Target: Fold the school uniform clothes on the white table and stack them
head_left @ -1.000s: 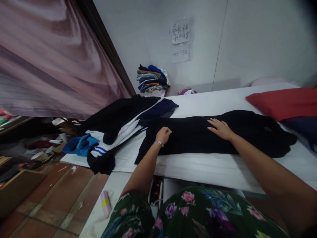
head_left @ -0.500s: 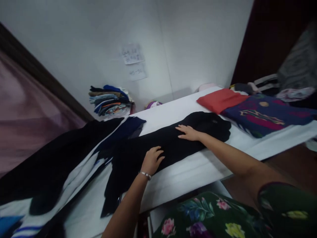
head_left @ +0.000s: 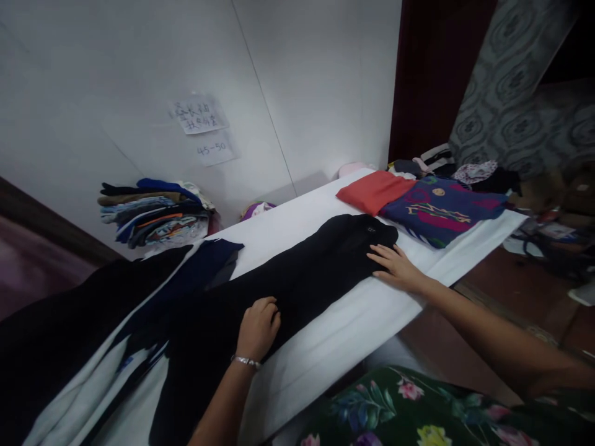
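Observation:
A black garment (head_left: pixel 302 272) lies lengthwise on the white table (head_left: pixel 320 365), with a small pale mark near its right end. My left hand (head_left: pixel 258 325), a bracelet at its wrist, rests at the near side of the garment with its fingers curled together on the cloth. The fingertips are partly hidden. Farther right, my right hand (head_left: pixel 395 266) lies with fingers spread over the garment's near right edge. Left of the garment, a pile of dark and white clothes (head_left: pixel 111 303) overlaps the table.
An orange-red folded cloth (head_left: pixel 372 192) and a patterned navy garment (head_left: pixel 446 210) lie at the table's right end. A stack of folded clothes (head_left: pixel 158 210) stands by the wall at the back left. Handwritten paper notes (head_left: pixel 199 114) hang on the wall.
My right hand has slid rightward along the garment to its near right edge. My left hand's fingers have drawn together and curled. The view has turned to the right.

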Demonstrator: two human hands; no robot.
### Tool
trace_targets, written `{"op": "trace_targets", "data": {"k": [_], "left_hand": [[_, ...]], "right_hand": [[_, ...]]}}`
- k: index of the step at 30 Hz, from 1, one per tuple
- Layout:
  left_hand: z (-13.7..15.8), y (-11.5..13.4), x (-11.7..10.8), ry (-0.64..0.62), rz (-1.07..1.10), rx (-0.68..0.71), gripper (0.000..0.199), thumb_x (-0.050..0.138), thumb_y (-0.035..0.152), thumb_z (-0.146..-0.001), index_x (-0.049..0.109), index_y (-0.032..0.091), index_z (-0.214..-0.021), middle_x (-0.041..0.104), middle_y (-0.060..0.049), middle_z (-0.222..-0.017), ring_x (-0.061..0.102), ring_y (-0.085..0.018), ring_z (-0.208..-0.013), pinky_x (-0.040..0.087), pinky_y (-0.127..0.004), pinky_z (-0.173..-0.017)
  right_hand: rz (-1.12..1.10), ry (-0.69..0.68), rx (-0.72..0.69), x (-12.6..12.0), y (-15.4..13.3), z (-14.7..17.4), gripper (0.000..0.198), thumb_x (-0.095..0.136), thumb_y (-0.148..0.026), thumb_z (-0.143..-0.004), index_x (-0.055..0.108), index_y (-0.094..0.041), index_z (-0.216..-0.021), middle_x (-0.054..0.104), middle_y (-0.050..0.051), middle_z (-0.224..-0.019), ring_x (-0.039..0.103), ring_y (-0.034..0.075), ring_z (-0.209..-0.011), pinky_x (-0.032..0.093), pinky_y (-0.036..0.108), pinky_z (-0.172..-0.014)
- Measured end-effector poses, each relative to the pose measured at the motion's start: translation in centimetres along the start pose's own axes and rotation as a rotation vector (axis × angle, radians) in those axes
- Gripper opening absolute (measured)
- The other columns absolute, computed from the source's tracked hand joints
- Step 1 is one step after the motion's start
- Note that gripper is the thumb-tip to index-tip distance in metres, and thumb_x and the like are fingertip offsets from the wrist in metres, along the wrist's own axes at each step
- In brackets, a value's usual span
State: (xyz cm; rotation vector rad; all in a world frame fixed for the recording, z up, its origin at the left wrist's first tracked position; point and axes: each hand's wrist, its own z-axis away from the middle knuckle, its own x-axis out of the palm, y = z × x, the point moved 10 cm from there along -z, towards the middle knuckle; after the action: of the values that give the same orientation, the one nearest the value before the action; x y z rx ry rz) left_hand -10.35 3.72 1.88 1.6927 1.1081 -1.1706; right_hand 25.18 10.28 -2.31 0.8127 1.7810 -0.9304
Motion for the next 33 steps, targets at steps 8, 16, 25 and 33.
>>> {"op": "trace_targets", "data": {"k": [8,16,25,33], "left_hand": [[0.3,-0.1,0.1,0.004,0.086,-0.024,0.010,0.053,0.023,-0.083,0.061,0.022,-0.077,0.066,-0.007,-0.109,0.058,-0.024,-0.104,0.046,-0.038,-0.083],[1.3,-1.3,-0.1,0.108,0.241,-0.094,0.029,0.043,0.035,-0.093,0.062,0.021,-0.074,0.066,-0.005,-0.097,0.059,-0.020,-0.095,0.048,-0.036,-0.084],[1.4,-1.8,-0.1,0.176,0.230,-0.131,0.025,0.046,0.034,-0.090,0.060,0.023,-0.073,0.065,-0.004,-0.087,0.059,-0.020,-0.085,0.049,-0.034,-0.077],[1.4,-3.2,-0.7,0.156,0.195,-0.236,0.033,0.041,0.041,-0.092,0.058,0.023,-0.070,0.064,-0.003,-0.081,0.060,-0.017,-0.076,0.050,-0.031,-0.069]], "right_hand": [[-0.033,0.015,-0.036,-1.4,-1.9,-1.2,0.062,0.046,-0.054,-0.089,0.038,-0.029,-0.145,0.029,0.009,-0.154,0.020,0.030,-0.142,0.014,0.059,-0.112],[0.008,-0.076,-0.128,2.2,-5.5,-3.7,0.056,0.040,-0.054,-0.092,0.047,-0.024,-0.140,0.042,0.013,-0.146,0.032,0.030,-0.138,0.015,0.058,-0.112],[-0.128,-0.075,-0.194,-0.4,-11.1,-11.7,0.065,0.029,-0.062,-0.093,0.036,-0.025,-0.147,0.018,0.009,-0.157,0.011,0.029,-0.145,0.007,0.054,-0.114],[-0.210,-0.365,-0.084,8.6,-10.6,-15.8,0.071,0.025,-0.064,-0.092,0.025,-0.024,-0.151,0.018,0.010,-0.157,0.011,0.027,-0.145,0.006,0.053,-0.114]]}}
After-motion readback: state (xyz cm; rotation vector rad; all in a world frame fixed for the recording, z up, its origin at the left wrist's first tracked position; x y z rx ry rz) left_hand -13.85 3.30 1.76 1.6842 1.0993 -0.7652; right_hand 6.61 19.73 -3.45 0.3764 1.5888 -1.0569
